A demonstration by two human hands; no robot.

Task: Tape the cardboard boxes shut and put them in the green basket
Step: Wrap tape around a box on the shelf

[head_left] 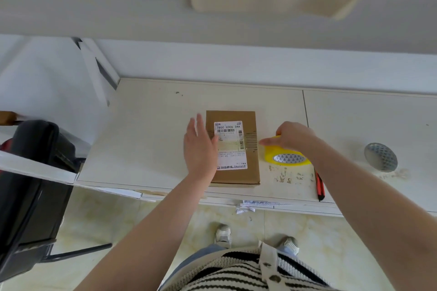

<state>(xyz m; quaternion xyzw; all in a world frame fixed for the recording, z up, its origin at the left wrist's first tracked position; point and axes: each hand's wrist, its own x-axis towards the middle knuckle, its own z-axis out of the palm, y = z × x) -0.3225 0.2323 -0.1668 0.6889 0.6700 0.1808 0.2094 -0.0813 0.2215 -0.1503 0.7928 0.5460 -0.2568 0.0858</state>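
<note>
A cardboard box (234, 149) with a shipping label (230, 145) lies on the white table (146, 130). The left hand (199, 146) rests flat on it; the right hand (292, 137) grips a yellow tape roll (285, 156) beside it.

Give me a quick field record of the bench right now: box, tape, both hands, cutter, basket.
box: cardboard box flat on the white bench, shipping label face up
tape: yellow tape roll on the bench, right of the box
left hand: left hand with straight fingers, over the box's left edge
right hand: right hand grips the roll's top, a finger pointing toward the box
cutter: red and black cutter near the bench's front edge
basket: green basket not in view
</note>
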